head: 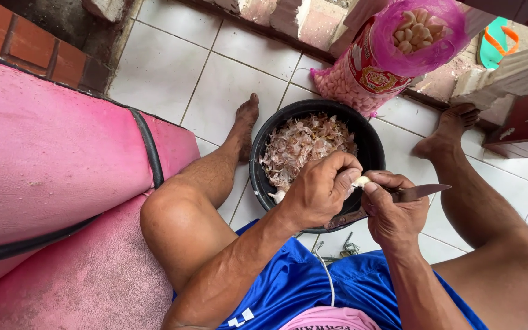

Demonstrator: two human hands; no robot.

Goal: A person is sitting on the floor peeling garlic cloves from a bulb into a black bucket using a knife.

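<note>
My left hand point(322, 189) pinches a small pale garlic clove point(360, 181) over the near rim of a black round basin point(371, 143). My right hand point(393, 211) grips a knife point(420, 192) with the blade pointing right, thumb pressed close to the clove. The basin stands on the floor between my bare feet and holds a heap of pinkish garlic skins point(304, 146). One peeled clove point(278, 195) lies at the heap's near edge.
A pink mesh sack of garlic cloves point(392, 49) leans behind the basin. Pink cushioned seat point(50, 159) fills the left. White floor tiles point(172, 67) surround the basin. A green and orange sandal point(495, 40) lies top right beside a wooden piece point(514, 73).
</note>
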